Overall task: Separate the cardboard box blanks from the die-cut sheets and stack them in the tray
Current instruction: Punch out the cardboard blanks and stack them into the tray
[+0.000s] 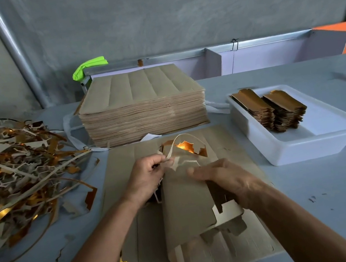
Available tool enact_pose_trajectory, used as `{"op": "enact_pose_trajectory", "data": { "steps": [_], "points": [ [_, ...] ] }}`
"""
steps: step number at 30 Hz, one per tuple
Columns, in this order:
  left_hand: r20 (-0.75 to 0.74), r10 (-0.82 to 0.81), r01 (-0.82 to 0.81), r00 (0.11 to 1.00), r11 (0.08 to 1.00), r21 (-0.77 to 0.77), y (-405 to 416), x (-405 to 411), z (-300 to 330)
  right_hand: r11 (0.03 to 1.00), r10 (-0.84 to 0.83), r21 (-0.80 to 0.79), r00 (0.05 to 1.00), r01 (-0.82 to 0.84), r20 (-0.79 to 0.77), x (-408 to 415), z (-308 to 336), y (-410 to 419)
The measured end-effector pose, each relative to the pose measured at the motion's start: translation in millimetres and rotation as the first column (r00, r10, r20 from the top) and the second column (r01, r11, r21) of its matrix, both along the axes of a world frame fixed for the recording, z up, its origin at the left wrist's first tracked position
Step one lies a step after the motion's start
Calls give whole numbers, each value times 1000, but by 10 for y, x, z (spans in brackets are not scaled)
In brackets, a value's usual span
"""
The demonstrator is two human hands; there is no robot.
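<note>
We see the grey worktop (314, 187) first, then the tall stack of die-cut sheets (142, 104) at its far edge, middle. Left edge holds a big scrap pile (14, 175) of torn strips, gold side showing in spots. One die-cut sheet (126, 184) lies flat near the front edge, under both hands. The white tray (320, 142) sits toward the right edge, with two stacks of finished blanks (271, 107) in its far end, side by side and touching. Between the hands we have the blank (186, 199) being worked, lifted and tilted, lower end resting on the flat sheet. Our right hand (228, 181) grips the blank's right side, thumb on top, fingers curled under. Our left hand (147, 171) has its grip pinched together on a thin waste strip (181, 143) that arcs up off the blank's top end; a jagged gold bit hangs from that strip. We judge this as mid-stripping, blank not yet clean, tray step still ahead. Risks as we read them: pull the strip too fast or sideways and it snaps, leaving nibs on the blank; or the tear runs into the blank's tabs near the lower right. The right hand's hold looks tight enough to crease the panel. Loose scrap may ride along into the tray.
</note>
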State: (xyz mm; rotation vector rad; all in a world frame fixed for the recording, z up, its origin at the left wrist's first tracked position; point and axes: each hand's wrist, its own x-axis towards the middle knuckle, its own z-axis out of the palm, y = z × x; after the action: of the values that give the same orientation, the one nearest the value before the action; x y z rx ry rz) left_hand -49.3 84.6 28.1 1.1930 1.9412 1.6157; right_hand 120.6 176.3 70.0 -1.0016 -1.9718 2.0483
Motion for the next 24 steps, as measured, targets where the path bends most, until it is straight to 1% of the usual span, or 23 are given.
{"op": "enact_pose_trajectory", "data": {
  "steps": [1,2,3,5,7,8,10,12,13,14,16,18,19,20,22,23,24],
  "points": [
    [-11,2,-2,1000,1000,-4,14,6,3,1000,9,-6,1000,-9,11,-2,-5,-20],
    [-26,27,-27,999,1000,-4,35,3,1,1000,-21,-11,1000,21,18,-7,-7,-38],
    [-55,82,-82,995,997,-6,47,-6,1,996,-84,-13,996,84,4,-16,-24,-46],
    [-105,251,-254,962,967,-12,41,-64,-3,960,-278,-8,959,278,-46,-4,-76,-40],
    [-78,382,-384,921,923,-12,-19,-147,11,880,-475,-25,876,475,-78,71,-130,19],
    [-63,409,-411,910,911,-19,-59,-195,14,836,-548,-67,831,544,-91,125,-161,67],
    [-81,426,-430,901,902,-36,-129,-272,22,741,-669,-194,734,643,-117,212,-222,172],
    [-107,428,-433,897,901,-33,-190,-297,55,628,-775,-267,621,731,-120,260,-248,269],
    [-126,404,-411,906,911,-37,-209,-273,79,598,-799,-267,588,756,-125,266,-245,301],
    [-144,356,-366,923,930,-47,-215,-211,107,588,-807,-257,575,767,-134,259,-242,314],
    [-126,218,-230,968,968,-95,-174,-46,154,590,-807,-268,565,762,-169,198,-241,300],
    [-94,57,-73,994,982,-173,-100,118,182,597,-802,-308,556,741,-218,106,-227,238],
    [-98,-7,-16,995,973,-231,-57,169,185,605,-796,-330,554,725,-243,59,-216,201],
    [-152,-46,-1,987,955,-297,-13,193,182,616,-788,-349,554,707,-268,19,-203,169],
    [-314,-122,-22,942,907,-419,61,185,160,653,-757,-366,572,663,-315,-31,-181,130],
    [-337,-166,-6,927,890,-455,85,172,145,681,-733,-360,594,638,-333,-43,-173,116],
    [-320,-192,22,928,883,-469,107,155,129,712,-702,-348,620,610,-351,-47,-168,101]
  ]
}}
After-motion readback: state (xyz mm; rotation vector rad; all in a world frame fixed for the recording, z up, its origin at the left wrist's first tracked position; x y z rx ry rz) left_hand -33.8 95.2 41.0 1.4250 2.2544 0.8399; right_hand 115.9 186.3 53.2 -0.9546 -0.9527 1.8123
